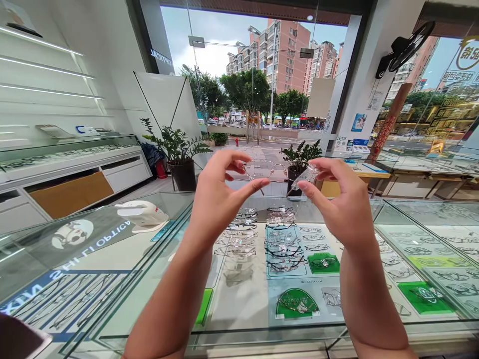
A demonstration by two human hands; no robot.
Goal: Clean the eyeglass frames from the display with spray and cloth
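A pair of thin-rimmed eyeglasses is raised above the glass display case, with its clear lenses side by side. My left hand grips the left end of the frame between thumb and fingers. At the other end, my right hand pinches the frame near the lens that carries printed marks. One temple arm slants down behind the left lens. Below my hands, rows of eyeglasses lie inside the case, and more frames rest on a pale blue panel beside them.
The glass display case spans the front. A white device stands on the glass at left. Green display cards sit inside the case. Potted plants stand beyond, before a glass door. A black fan hangs on the right pillar.
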